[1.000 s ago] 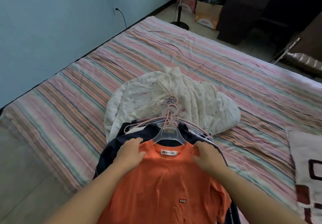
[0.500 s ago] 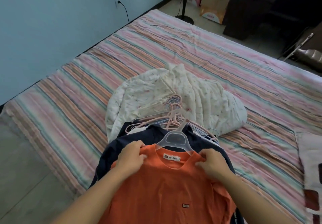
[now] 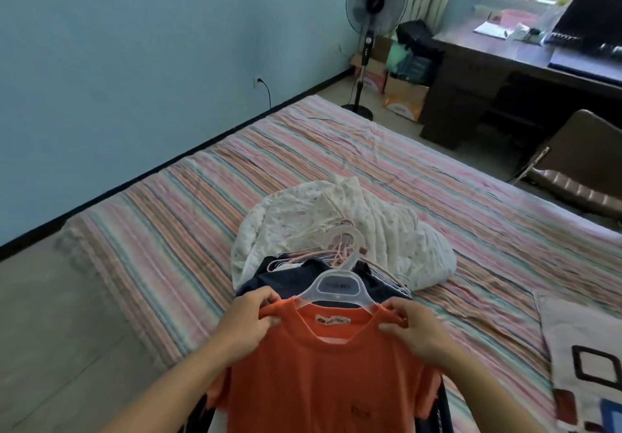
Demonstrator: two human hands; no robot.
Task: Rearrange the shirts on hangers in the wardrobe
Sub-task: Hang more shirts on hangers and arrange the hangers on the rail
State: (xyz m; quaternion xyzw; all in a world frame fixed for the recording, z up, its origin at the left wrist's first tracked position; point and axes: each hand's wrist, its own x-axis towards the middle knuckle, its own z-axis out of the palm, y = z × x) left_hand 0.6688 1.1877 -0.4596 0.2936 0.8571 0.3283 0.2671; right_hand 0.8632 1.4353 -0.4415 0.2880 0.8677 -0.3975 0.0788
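While both hands work at the collar, the orange cotton t-shirt (image 3: 323, 375) hangs on a translucent white plastic hanger (image 3: 336, 288) at the near edge of the bed, w/ its neckline just below the hanger's flat centre plate. Left hand (image 3: 247, 325) pinches the shirt's left shoulder seam, thumb and curled fingers closed on the fabric right beside the hanger's left arm. Right hand (image 3: 415, 331) grips the right shoulder seam the same way, fingers folded over the cloth next to the hanger's right arm. So the shirt sits between the two hands, collar stretched across, body of it falling down toward the bottom edge of view.

Directly behind the orange shirt lies a dark navy shirt (image 3: 279, 281), partly covered, and behind that a bunch of thin pink hangers (image 3: 340, 251) w/ hooks clustered together. Those rest against a rumpled cream floral quilt (image 3: 387, 230) in the middle of the bed. The bed (image 3: 188, 210) has a pink, orange and teal striped sheet. A patterned white pillow (image 3: 585, 348) sits at the right edge.

Farther off: black standing fan (image 3: 373, 5) by the blue wall, dark wood table (image 3: 498, 72) under the window, cardboard boxes (image 3: 404, 96) on the floor btw. them.
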